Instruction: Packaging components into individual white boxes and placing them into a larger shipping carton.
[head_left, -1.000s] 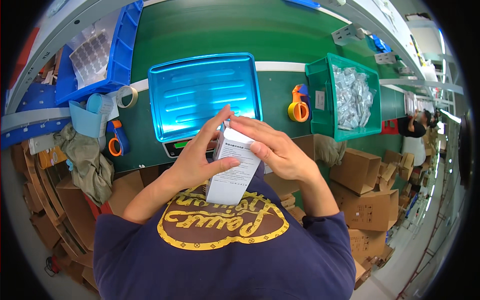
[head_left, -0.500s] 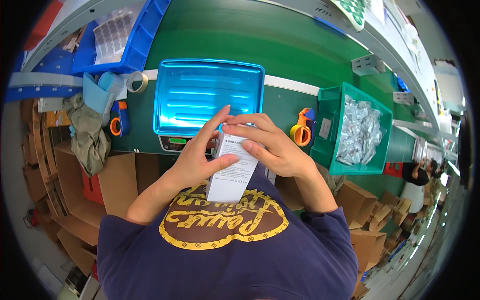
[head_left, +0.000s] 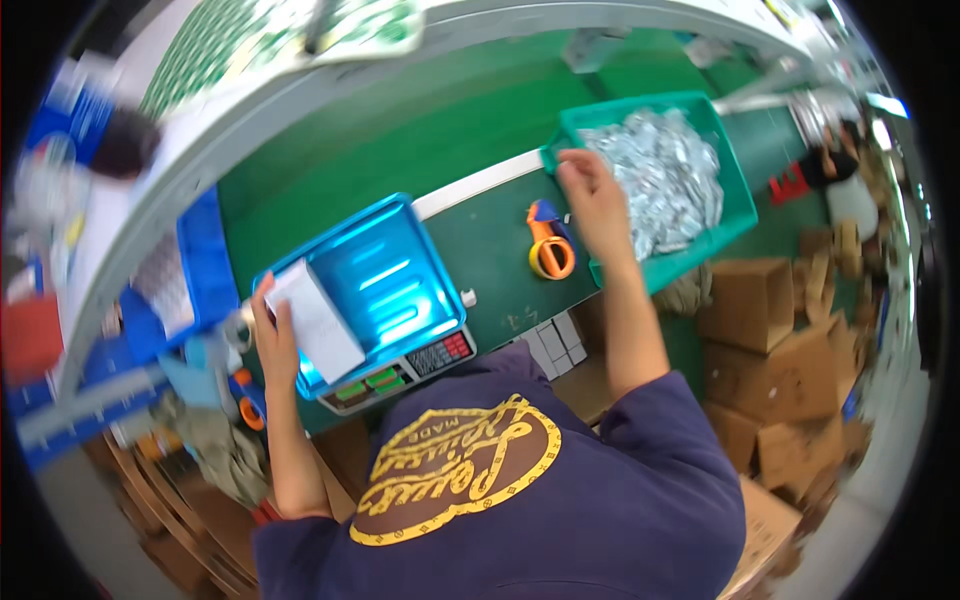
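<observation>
My left hand (head_left: 274, 330) grips the edge of a white box (head_left: 318, 322) between thumb and fingers. The box lies tilted over the left side of a shiny blue metal tray (head_left: 385, 290), which is the pan of a weighing scale (head_left: 400, 374). At the left rim of a green bin (head_left: 735, 180) is my right hand (head_left: 597, 200). Its fingers are loosely bent and slightly blurred, with nothing seen in them. Inside the bin lie many small clear plastic packets (head_left: 660, 180). A yellow and blue tape dispenser (head_left: 551, 245) stands between the tray and the bin.
A blue bin (head_left: 205, 265) and another tape dispenser (head_left: 247, 400) are at the left. A metal shelf rail (head_left: 330, 80) curves over the far side of the green worktop. Cardboard boxes (head_left: 770, 370) are piled at the right. Further off at the right is another person (head_left: 848, 175).
Both hands held the white box before my chest; now the left has carried it leftward onto the tray. My right hand has let go and moved to the green bin. The view has turned.
</observation>
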